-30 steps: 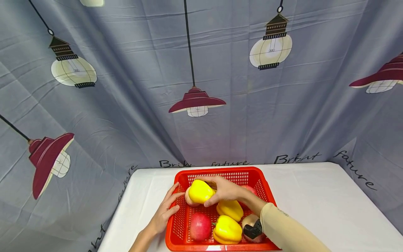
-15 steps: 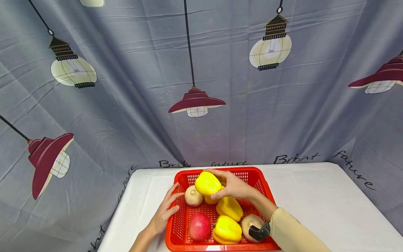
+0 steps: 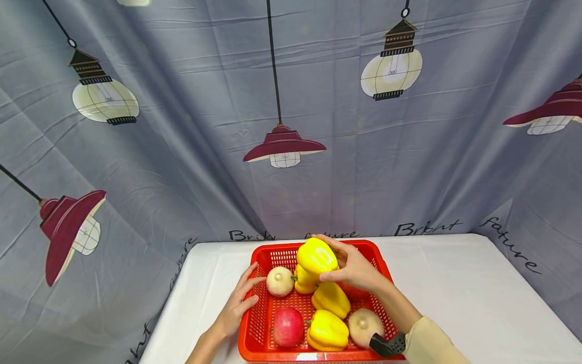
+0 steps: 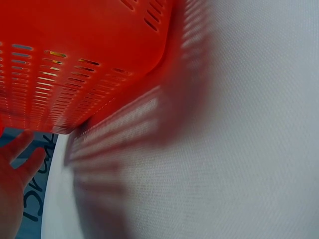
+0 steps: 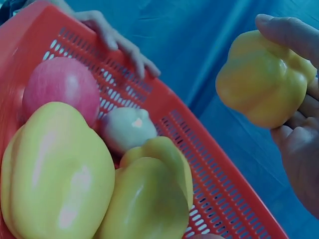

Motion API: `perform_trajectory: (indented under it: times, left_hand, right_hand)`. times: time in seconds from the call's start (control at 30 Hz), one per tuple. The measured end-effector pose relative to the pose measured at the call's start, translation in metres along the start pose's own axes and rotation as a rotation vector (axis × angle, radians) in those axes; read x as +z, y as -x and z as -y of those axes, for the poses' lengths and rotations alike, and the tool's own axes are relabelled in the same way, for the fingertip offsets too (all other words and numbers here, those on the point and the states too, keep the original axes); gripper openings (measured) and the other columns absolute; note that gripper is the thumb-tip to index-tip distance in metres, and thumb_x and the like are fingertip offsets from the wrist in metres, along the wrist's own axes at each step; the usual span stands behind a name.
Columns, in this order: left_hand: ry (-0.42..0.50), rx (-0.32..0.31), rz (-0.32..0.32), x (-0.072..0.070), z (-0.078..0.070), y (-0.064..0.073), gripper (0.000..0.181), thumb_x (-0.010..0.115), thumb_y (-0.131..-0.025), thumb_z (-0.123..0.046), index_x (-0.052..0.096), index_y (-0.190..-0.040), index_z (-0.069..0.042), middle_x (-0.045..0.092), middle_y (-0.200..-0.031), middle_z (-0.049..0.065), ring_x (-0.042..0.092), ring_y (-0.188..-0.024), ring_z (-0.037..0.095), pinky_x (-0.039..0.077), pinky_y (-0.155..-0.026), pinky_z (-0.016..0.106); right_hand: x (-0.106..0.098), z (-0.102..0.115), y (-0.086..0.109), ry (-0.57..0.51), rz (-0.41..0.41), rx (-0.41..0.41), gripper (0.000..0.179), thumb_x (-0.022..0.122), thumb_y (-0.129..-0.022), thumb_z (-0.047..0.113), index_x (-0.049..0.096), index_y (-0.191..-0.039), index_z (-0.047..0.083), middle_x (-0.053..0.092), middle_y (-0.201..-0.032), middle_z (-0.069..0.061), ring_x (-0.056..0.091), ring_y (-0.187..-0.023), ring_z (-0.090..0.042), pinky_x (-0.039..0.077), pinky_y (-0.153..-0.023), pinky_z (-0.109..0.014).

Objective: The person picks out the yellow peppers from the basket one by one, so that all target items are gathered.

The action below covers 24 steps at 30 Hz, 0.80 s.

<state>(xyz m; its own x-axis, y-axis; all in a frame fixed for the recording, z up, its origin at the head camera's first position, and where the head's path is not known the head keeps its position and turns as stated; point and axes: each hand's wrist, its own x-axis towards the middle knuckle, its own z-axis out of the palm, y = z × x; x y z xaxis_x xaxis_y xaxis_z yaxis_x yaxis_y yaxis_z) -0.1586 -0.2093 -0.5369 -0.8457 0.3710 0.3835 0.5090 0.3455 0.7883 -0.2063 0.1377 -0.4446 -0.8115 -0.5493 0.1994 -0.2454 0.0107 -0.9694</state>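
My right hand [image 3: 359, 268] grips a yellow bell pepper [image 3: 317, 256] and holds it above the back of a red plastic basket [image 3: 245, 328]. Thumb and fingers lie on opposite sides of the pepper in the right wrist view. My left hand [image 3: 233, 307] rests on the basket's left rim, its fingers extended and spread. Inside the basket are a yellow pepper [image 3: 303, 282] partly hidden by the held one, another yellow pepper [image 3: 331, 299] in the middle and a third pepper [image 3: 327, 331] at the front. A pink-red round fruit [image 3: 288, 327] lies at the front left.
Two pale round fruits lie in the basket, one pale fruit [image 3: 279, 281] at the back left, the other pale fruit [image 3: 365, 327] at the front right. A red fruit [image 3: 353, 291] is partly hidden under my right arm. The white table [image 3: 454, 283] meets a grey printed curtain [image 3: 204, 126].
My right hand has lifted the yellow pepper and carried it rightward and toward the back, uncovering the pale fruit at the back left. My left hand has stayed on the rim.
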Motion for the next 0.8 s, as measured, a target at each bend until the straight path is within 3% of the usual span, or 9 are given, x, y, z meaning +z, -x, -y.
perform_trajectory:
  times: [0.3, 0.53, 0.8]
  left_hand:
    - [0.004, -0.014, 0.003, 0.000, -0.001, -0.001, 0.042, 0.047, -0.097, -0.005, 0.058, -0.137, -0.004, 0.018, -0.165, 0.019, 0.020, -0.147, 0.043, 0.024, -0.113, 0.046]
    - [0.021, -0.017, 0.004, 0.001, 0.000, 0.000, 0.042, 0.047, -0.097, -0.006, 0.058, -0.137, -0.005, 0.017, -0.165, 0.017, 0.018, -0.147, 0.046, 0.026, -0.113, 0.040]
    - [0.012, -0.024, 0.003, 0.000, 0.001, 0.000, 0.042, 0.047, -0.097, -0.006, 0.058, -0.137, -0.005, 0.018, -0.165, 0.015, 0.018, -0.148, 0.043, 0.025, -0.113, 0.042]
  right_hand:
    - [-0.011, 0.004, 0.024, -0.043, -0.090, -0.026, 0.088, 0.082, -0.082, 0.003, 0.036, -0.157, 0.010, 0.043, -0.155, -0.009, 0.055, -0.126, -0.022, 0.051, -0.095, -0.032]
    - [-0.032, 0.001, 0.042, -0.075, -0.151, -0.074, 0.085, 0.075, -0.085, -0.004, 0.031, -0.157, 0.002, 0.039, -0.157, -0.015, 0.056, -0.124, -0.020, 0.051, -0.096, -0.031]
    - [-0.057, -0.005, 0.068, -0.017, -0.284, -0.038, 0.080, 0.071, -0.089, -0.003, 0.030, -0.158, 0.005, 0.045, -0.153, -0.007, 0.055, -0.126, -0.011, 0.049, -0.096, -0.025]
